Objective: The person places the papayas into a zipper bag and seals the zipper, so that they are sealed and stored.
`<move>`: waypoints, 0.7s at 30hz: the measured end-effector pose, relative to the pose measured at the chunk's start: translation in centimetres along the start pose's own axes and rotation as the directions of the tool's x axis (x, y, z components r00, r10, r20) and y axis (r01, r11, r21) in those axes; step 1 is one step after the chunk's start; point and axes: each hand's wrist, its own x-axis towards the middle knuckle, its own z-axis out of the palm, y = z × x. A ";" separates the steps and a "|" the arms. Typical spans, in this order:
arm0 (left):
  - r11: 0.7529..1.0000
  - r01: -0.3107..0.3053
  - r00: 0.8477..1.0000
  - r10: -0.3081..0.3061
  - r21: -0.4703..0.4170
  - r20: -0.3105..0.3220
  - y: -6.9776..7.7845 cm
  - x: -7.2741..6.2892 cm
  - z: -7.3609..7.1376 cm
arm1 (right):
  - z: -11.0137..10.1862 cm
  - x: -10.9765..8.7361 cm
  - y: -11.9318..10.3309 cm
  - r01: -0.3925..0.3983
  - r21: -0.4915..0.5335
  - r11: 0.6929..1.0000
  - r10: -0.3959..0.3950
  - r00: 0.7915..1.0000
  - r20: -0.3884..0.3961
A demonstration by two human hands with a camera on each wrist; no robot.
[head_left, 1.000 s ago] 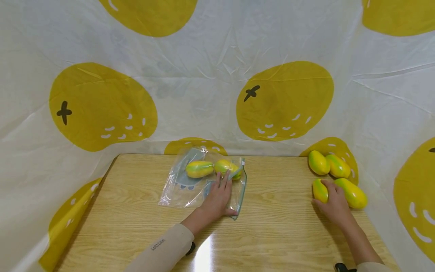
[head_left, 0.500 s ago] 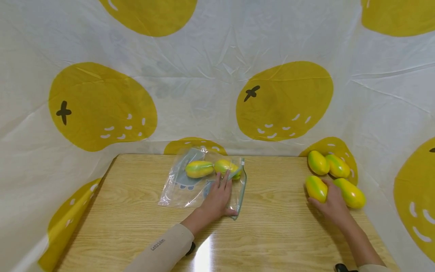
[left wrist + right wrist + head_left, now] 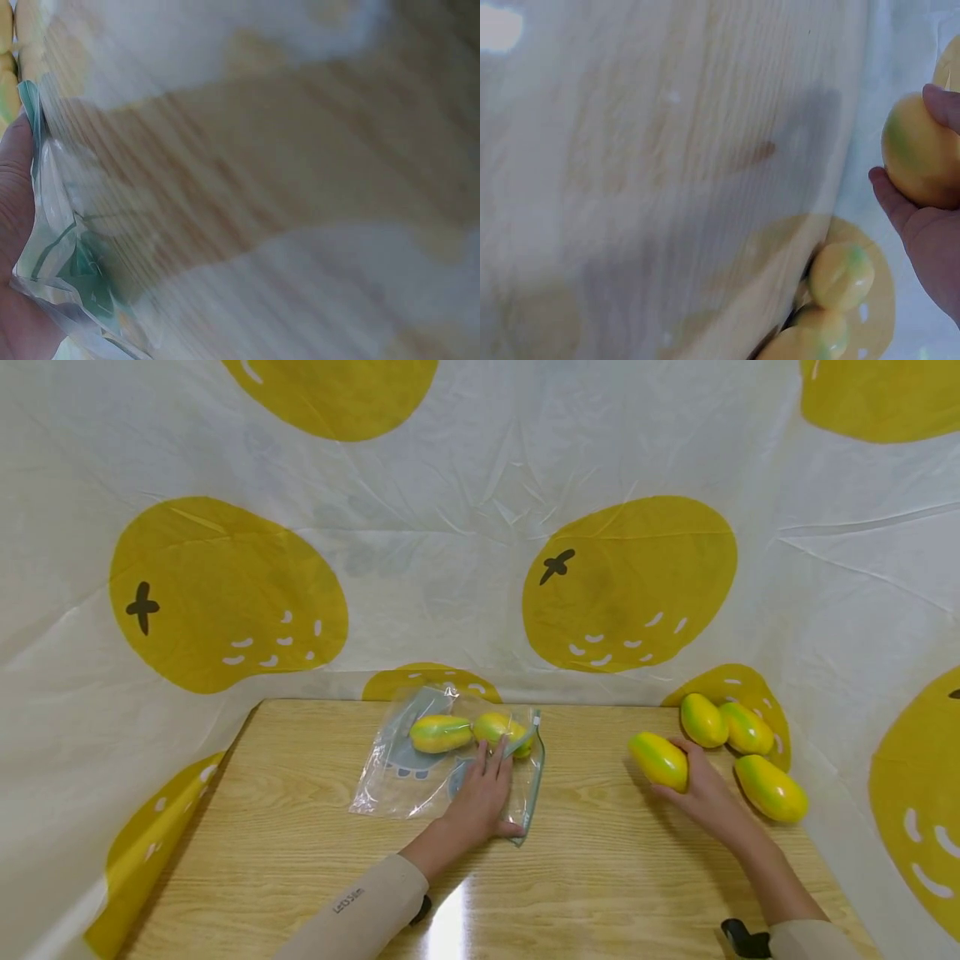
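Observation:
A clear zip bag (image 3: 408,797) with a green zip edge and a blue printed figure lies flat at the table's back. Two yellow-green mangoes (image 3: 440,734) show in it, end to end. My left hand (image 3: 480,793) rests on the bag near its zip end, fingers straight, thumb by the zip edge's near corner. In the left wrist view the bag's green edge (image 3: 30,101) runs beside that hand. My right hand (image 3: 705,789) grips another mango (image 3: 660,761), fingers and thumb around it, above the table. The right wrist view shows this held mango (image 3: 911,154) too.
Several loose mangoes lie at the table's right: two touch at the back corner (image 3: 703,720), and one mango (image 3: 771,788) lies nearer, just right of my right hand. A cloth (image 3: 442,585) printed with big yellow fruit walls the wooden table (image 3: 585,877) at the back and sides.
My right hand has lifted the mango away from the loose ones and carried it left. The left hand and the bag have stayed in place.

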 end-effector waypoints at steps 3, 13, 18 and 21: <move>1.000 0.000 1.000 0.000 0.011 -0.006 0.0 0.0 0.1 | 0.4 0.6 -0.6 0.022 0.014 1.000 -0.022 1.000 0.021; 0.999 -0.008 0.999 0.009 0.038 -0.036 -0.1 -0.1 0.2 | 2.1 2.4 -2.8 0.158 0.015 0.987 -0.159 0.979 0.127; 0.999 -0.005 0.999 0.007 0.049 -0.043 -0.1 -0.1 0.2 | 2.8 3.3 -3.5 0.177 0.057 0.983 -0.184 0.966 0.183; 0.999 -0.005 0.999 0.007 0.041 -0.037 0.0 -0.1 0.2 | 3.4 3.8 -3.8 0.174 0.076 0.982 -0.187 0.958 0.219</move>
